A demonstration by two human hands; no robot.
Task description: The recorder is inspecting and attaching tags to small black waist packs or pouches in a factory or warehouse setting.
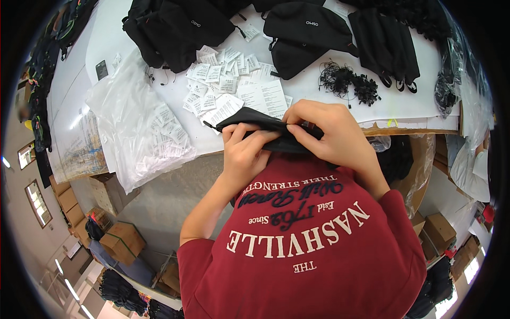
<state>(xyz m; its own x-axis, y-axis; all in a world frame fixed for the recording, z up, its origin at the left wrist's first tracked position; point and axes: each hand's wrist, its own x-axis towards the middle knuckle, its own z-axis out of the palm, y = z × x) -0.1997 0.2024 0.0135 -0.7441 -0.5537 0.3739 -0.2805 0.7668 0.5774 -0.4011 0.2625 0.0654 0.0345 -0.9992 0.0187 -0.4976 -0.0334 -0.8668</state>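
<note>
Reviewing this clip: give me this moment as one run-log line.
left hand: gripping black fabric bag | right hand: pinching its upper edge | white table: white printed labels, clear plastic bag, black cords

Left hand (245, 150) is on the black fabric pouch's (245, 117) left half, fingers curled over it, bare left forearm (204, 204) angling up from below. Right hand's (330, 132) over its right half, thumb and index basically pinching, wrist bent.
</note>
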